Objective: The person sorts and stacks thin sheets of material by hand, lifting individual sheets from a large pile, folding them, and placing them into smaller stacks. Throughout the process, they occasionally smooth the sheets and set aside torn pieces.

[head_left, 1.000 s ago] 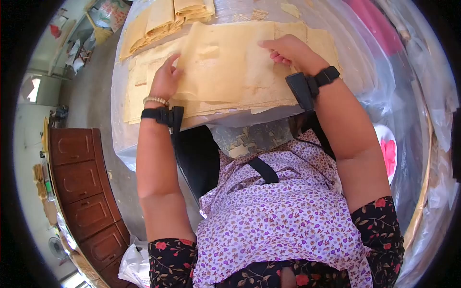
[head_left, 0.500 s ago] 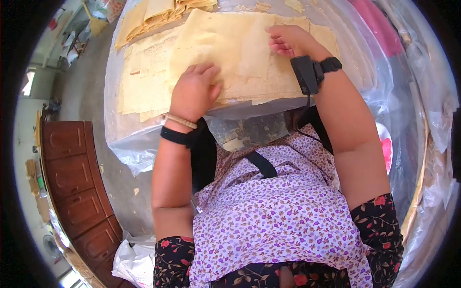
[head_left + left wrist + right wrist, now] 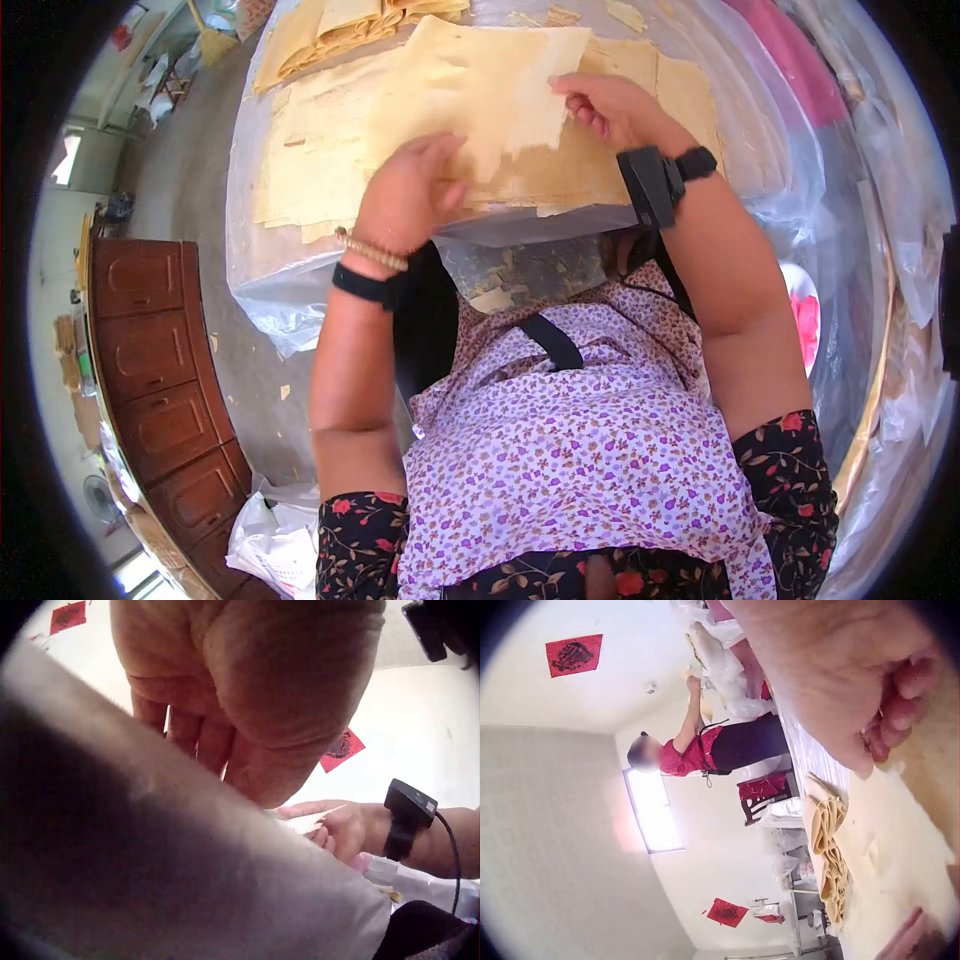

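Observation:
A thin yellowish sheet [image 3: 490,90] lies over a wide stack of similar sheets [image 3: 330,120] in the head view, its right part raised with a ragged edge. The right hand [image 3: 615,108] pinches that right edge between thumb and forefinger, the other fingers curled; the right wrist view shows this hand [image 3: 855,682] close up. Over the sheet's lower left, the left hand [image 3: 412,190] is slightly blurred, with its fingers extended and thumb apart. In the left wrist view the left palm [image 3: 255,682] faces the camera, its fingertips hidden behind a pale surface.
Folded sheets [image 3: 335,25] lie at the table's back left. Plastic film [image 3: 290,305] hangs over the near edge. Brown cabinets [image 3: 150,360] and a white bag [image 3: 280,545] are at the left. Another person [image 3: 697,746] stands across the room in the right wrist view.
The left hand has moved right and nearer the body from the sheet's left edge. The sheet's right part has lifted, exposing the layer beneath, with the right hand at its edge.

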`<state>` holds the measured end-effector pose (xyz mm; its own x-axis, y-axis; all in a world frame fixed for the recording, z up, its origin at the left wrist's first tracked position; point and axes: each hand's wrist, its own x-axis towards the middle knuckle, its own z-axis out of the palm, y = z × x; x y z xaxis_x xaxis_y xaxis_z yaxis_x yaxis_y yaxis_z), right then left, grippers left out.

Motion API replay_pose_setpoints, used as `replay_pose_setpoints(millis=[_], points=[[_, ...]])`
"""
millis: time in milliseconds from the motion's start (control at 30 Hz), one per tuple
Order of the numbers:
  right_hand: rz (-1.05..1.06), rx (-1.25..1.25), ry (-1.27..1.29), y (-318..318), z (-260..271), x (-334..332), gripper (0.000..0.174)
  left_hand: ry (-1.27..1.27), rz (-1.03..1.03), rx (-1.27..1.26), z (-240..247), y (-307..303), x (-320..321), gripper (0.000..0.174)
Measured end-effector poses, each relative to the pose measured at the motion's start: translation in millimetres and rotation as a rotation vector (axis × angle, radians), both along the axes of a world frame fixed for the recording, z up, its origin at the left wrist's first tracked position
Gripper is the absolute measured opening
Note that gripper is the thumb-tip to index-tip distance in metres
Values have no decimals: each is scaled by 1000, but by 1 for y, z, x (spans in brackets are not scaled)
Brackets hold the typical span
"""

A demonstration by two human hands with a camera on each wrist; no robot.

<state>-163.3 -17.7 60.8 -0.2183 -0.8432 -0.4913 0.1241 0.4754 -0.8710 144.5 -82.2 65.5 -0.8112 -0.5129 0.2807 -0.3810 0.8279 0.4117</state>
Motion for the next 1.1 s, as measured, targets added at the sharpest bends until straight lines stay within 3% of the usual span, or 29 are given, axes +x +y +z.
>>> replay_pose_setpoints(millis=[67,133,167,300,333,400,467,500,600,700,800,1000,1100], points=[[40,81,-103,24,4,19,32,86,-73,-85,8,29,-3,65],[-207,-3,-301,49,-9,62,29,62,-61,-81,3,53,-1,78],[-216,13,-401,61,-7,83,28,49,-51,-76,0,62,0,84],[-16,20,-541,94,13,143,28,234,15,-18,-32,51,23,47],[69,-29,-432,100,17,147,28,369,36,124,-33,50,28,29],[242,-130,-205,106,25,149,29,431,222,462,-23,50,40,27],[290,-596,381,111,25,135,28,577,417,803,-27,46,45,26],[305,-822,679,110,27,130,29,514,416,793,-23,42,44,26],[220,-971,1282,99,45,121,42,381,365,756,-11,27,41,29],[304,-839,1439,92,35,116,49,243,310,699,-6,18,34,29],[357,-653,1462,95,13,113,53,13,472,538,1,12,28,31],[355,-763,1555,96,15,115,56,10,515,255,-2,20,25,30],[418,-710,1481,92,-4,109,54,-60,515,315,-4,15,27,29]])
